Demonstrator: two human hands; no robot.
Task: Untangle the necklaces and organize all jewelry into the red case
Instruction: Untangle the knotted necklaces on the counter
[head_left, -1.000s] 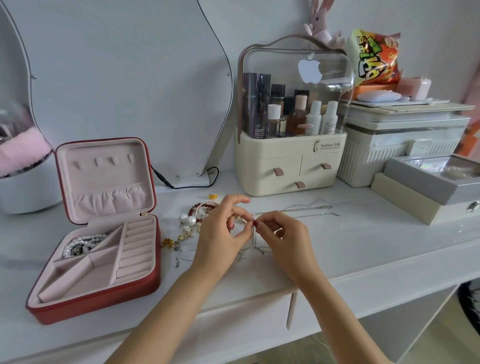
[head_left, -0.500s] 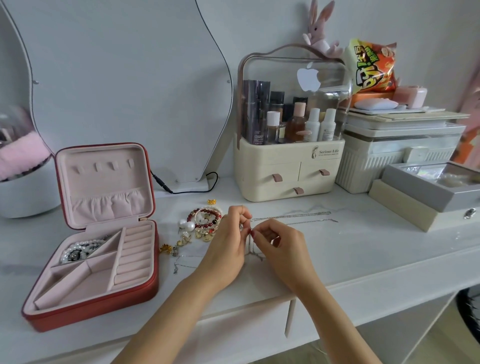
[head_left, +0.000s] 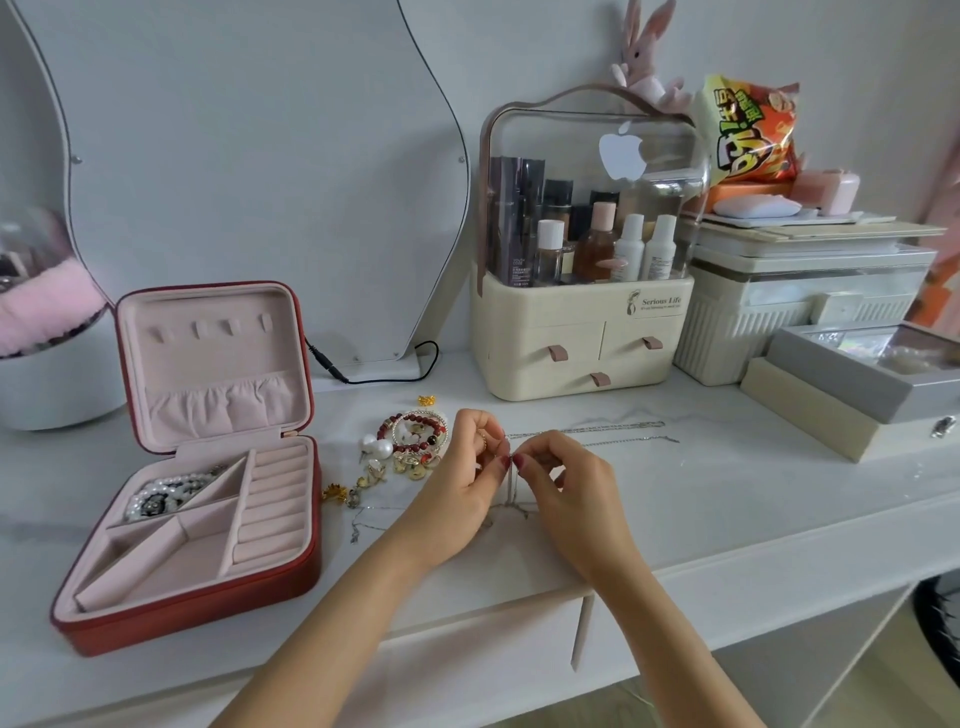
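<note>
The red case (head_left: 291, 577) lies open at the left of the white tabletop, pink inside, with a pearl piece (head_left: 161, 496) in its back left compartment. Thin silver necklace chains (head_left: 602, 431) trail right across the table from my hands. My left hand (head_left: 467, 467) and my right hand (head_left: 563, 478) meet fingertip to fingertip, each pinching the chains, which hang down between them. Left of my hands lies a heap of jewelry: a red bead bracelet (head_left: 415, 434), pearl earrings (head_left: 377, 447), gold charms (head_left: 335, 492) and another thin chain (head_left: 363, 519).
A cream cosmetics organizer (head_left: 582, 338) with bottles stands behind my hands. White and grey boxes (head_left: 857, 384) are stacked at the right. A curved mirror (head_left: 260, 182) with a black cable (head_left: 384, 374) rises behind the case. The table's front edge runs just under my wrists.
My two hands have drawn closer together over the chains and shifted slightly. The camera has tilted a little, so everything sits lower in the view.
</note>
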